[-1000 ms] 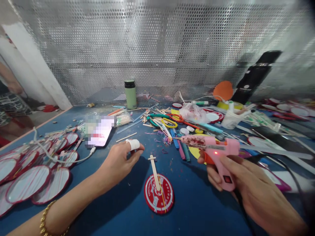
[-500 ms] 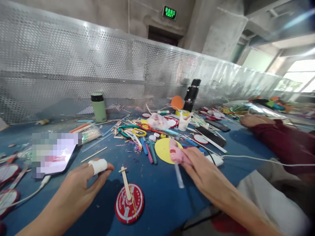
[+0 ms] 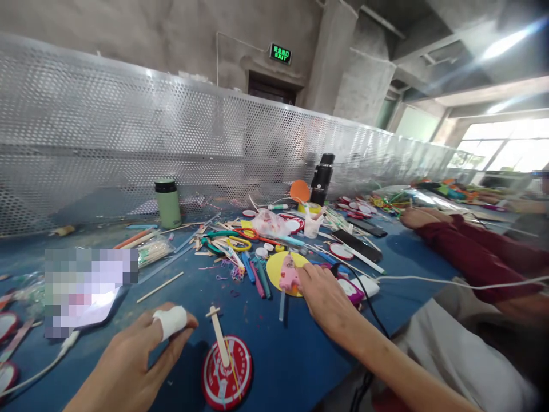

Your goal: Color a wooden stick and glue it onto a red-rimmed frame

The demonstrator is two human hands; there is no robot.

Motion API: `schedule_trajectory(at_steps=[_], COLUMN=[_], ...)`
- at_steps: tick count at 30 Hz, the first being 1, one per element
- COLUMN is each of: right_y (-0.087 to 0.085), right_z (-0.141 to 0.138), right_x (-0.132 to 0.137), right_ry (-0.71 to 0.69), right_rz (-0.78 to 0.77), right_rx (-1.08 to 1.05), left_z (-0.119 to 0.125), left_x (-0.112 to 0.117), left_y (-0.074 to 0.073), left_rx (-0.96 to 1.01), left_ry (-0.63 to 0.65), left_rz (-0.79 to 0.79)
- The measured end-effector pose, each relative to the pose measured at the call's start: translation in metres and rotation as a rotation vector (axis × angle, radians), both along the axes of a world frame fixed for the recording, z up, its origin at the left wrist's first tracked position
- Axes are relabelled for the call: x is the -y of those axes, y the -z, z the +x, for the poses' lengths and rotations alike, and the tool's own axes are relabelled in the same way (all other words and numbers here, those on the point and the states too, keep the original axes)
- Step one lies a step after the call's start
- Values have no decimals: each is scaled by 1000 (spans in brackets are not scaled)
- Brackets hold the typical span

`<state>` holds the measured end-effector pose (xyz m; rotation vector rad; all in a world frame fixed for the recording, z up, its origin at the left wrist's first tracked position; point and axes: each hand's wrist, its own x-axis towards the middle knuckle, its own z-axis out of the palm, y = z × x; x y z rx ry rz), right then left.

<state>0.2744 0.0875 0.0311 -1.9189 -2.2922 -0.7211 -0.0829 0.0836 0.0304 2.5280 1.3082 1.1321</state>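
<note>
My left hand [image 3: 146,349], with white tape around one finger, hovers at the lower left with thumb and fingertip drawn together; nothing shows in the pinch. Right of it a red round lid [image 3: 227,375] lies on the table, a wooden craft stick [image 3: 220,337] fixed on it and a short crosspiece at the stick's upper end. My right hand [image 3: 326,292] has its fingers closed at the rear of a pink glue gun [image 3: 289,274], which is over a yellow disc [image 3: 274,264]. A clear glue stick [image 3: 282,306] juts from the gun toward me.
A phone [image 3: 96,292] with a cable lies at left. Markers [image 3: 257,277], scissors [image 3: 238,244] and loose sticks clutter the middle. A green bottle [image 3: 167,204] and black bottle [image 3: 321,180] stand near the perforated metal screen [image 3: 193,131]. Another person's maroon sleeve [image 3: 454,243] rests at right.
My right hand has moved left with the glue gun, and the clear stick swung more upright. My left hand keeps its pose. The view has shifted slightly upward and to the right.
</note>
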Motion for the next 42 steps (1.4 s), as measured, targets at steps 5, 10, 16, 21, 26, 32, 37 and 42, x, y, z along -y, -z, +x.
schedule_trajectory(at_steps=[5,10,16,21,26,32,37,42], right_y=[-3,-5,-21,-41,-25,-5,2,5], right_z=[-3,-2,-17,-75,-112,-113,-115,-115], right_x=[-3,-5,14,23,0,-5,-5,-7], right_ry=[-18,-46,-192,-595,-644,-662,-682,-692], right_rz=[-44,-18,162,159,-91,-196,-179,-161], right_rx=[10,46,-20,-435,-479,-451,-365,-345], left_z=[0,4,5,4,10,16,16,16], left_x=[1,5,8,3,0,-2,-2,0], left_y=[5,-6,-14,-4,5,8,6,5], left_rx=[8,2,-22,-92,-201,-283,-340,-356], left_ry=[36,44,-25,-90,-16,8,9,27], left_rz=[17,-5,-62,-92,-63,-31,-85,-115])
